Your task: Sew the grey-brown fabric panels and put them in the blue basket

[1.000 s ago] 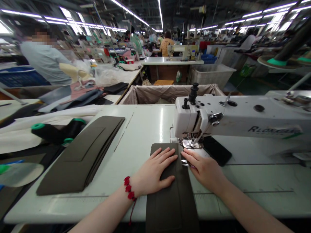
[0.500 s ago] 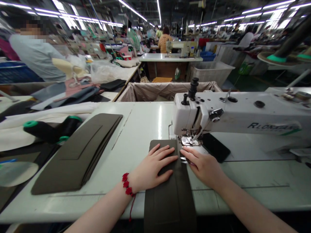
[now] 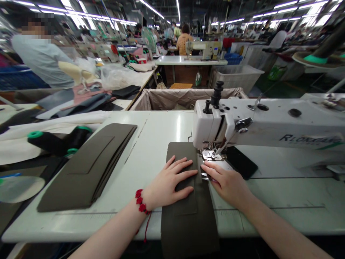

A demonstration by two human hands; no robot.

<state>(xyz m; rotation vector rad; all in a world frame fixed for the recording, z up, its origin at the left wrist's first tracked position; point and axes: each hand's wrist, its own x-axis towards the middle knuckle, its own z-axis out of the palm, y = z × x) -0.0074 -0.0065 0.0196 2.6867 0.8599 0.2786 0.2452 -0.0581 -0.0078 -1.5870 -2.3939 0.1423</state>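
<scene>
A long dark olive fabric panel [image 3: 188, 219] lies across the white sewing table [image 3: 156, 144], its far end beside the presser foot [image 3: 211, 155] of a white sewing machine [image 3: 269, 126]. My left hand [image 3: 169, 183], a red bead bracelet on its wrist, rests flat on the panel with fingers spread. My right hand [image 3: 228, 183] lies flat on the panel's right edge, fingertips just in front of the presser foot. Neither hand grips anything.
A stack of similar olive panels [image 3: 88, 169] sits at the left, with black thread cones [image 3: 54, 142] beyond it. A black phone [image 3: 239, 162] lies under the machine arm. A cloth-lined bin [image 3: 185, 99] stands behind the table. A person [image 3: 40, 57] stands far left.
The olive panel has slid away from me, its far end now reaching well past my left fingertips beside the machine head. Both hands stay flat on it.
</scene>
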